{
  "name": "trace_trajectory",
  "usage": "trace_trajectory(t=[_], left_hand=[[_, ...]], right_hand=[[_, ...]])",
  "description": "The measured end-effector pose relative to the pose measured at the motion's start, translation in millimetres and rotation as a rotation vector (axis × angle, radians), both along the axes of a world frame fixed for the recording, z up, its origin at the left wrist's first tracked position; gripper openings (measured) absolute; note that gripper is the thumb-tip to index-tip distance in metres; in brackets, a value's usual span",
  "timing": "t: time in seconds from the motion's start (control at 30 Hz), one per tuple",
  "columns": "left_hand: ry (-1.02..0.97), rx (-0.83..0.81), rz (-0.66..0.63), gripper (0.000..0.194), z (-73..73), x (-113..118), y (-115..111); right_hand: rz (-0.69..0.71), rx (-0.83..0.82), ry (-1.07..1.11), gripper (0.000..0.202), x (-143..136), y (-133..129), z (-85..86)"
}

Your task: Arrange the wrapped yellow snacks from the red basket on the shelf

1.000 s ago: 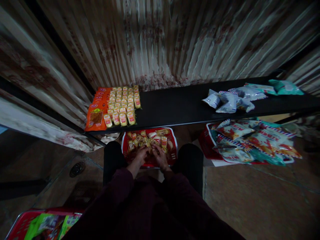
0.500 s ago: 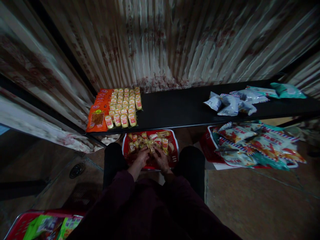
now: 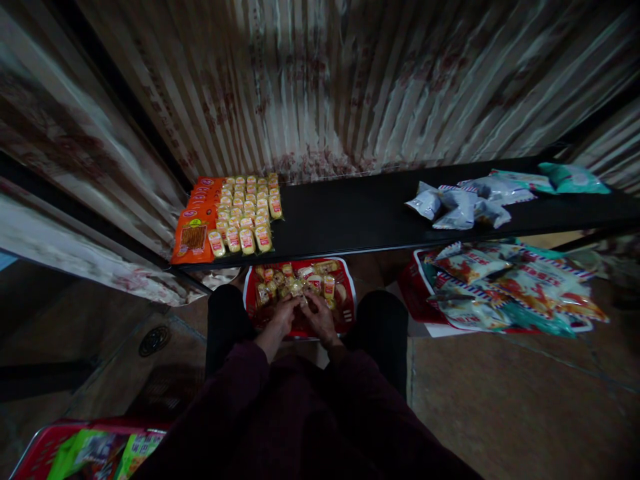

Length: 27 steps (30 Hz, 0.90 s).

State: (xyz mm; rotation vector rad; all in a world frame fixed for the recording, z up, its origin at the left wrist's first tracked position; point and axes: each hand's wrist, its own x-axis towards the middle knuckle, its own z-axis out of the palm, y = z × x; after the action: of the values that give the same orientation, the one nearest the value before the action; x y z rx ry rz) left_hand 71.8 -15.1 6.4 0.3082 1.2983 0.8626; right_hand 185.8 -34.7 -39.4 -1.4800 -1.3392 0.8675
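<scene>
A red basket (image 3: 351, 293) with a white rim stands between my knees, holding several small wrapped snack cakes (image 3: 329, 287). Over its near half, my left hand (image 3: 286, 313) and my right hand (image 3: 320, 315) meet with their fingertips close together. Both are closed on a small clear-wrapped snack cake (image 3: 296, 289), whose wrapper shows just beyond the fingers. Dim light blurs its details. On the black shelf (image 3: 345, 217) above, rows of similar yellow cakes (image 3: 246, 210) stand beside flat orange snack packets (image 3: 195, 230) at the left end.
Silver-grey bags (image 3: 457, 205) and a teal bag (image 3: 575, 179) lie on the shelf's right part. Below it, a second red basket (image 3: 416, 293) overflows with striped snack bags. Another red basket (image 3: 37, 443) with green packets is at lower left. Pleated curtain (image 3: 320, 87) hangs behind the shelf.
My hands have drawn closer together, fingertips now meeting at the wrapped cake. The view has shifted very slightly; the goods on the shelf are unchanged.
</scene>
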Motion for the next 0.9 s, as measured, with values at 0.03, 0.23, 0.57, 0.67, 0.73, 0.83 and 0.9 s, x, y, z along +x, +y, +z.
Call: trace_trajectory(t=[0.03, 0.23, 0.57, 0.67, 0.73, 0.83, 0.9], left_hand=[[-0.010, -0.014, 0.009, 0.033, -1.6, -1, 0], [-0.037, -0.082, 0.042, 0.034, -9.1, -7, 3], [-0.043, -0.104, 0.098, 0.030, -17.0, -5, 3], [-0.040, -0.103, 0.103, 0.026, -16.1, -5, 3], [-0.039, -0.101, 0.102, 0.024, -15.1, -6, 3], [-0.036, -0.094, 0.101, 0.021, -13.3, -6, 3], [-0.039, -0.080, 0.096, 0.019, -11.9, -5, 3]], right_hand=[[-0.002, -0.011, 0.024, 0.033, 0, 0, 0.6], [-0.022, -0.059, 0.143, 0.032, -1, -2, 3.4], [-0.017, -0.039, 0.120, 0.031, -5, -2, 10.4], [0.001, -0.016, 0.093, 0.030, -5, -3, 12.0], [0.002, -0.004, 0.071, 0.029, -6, -3, 13.2], [0.017, 0.006, 0.053, 0.028, -5, -4, 14.8], [0.032, 0.022, 0.035, 0.028, -5, -4, 15.4]])
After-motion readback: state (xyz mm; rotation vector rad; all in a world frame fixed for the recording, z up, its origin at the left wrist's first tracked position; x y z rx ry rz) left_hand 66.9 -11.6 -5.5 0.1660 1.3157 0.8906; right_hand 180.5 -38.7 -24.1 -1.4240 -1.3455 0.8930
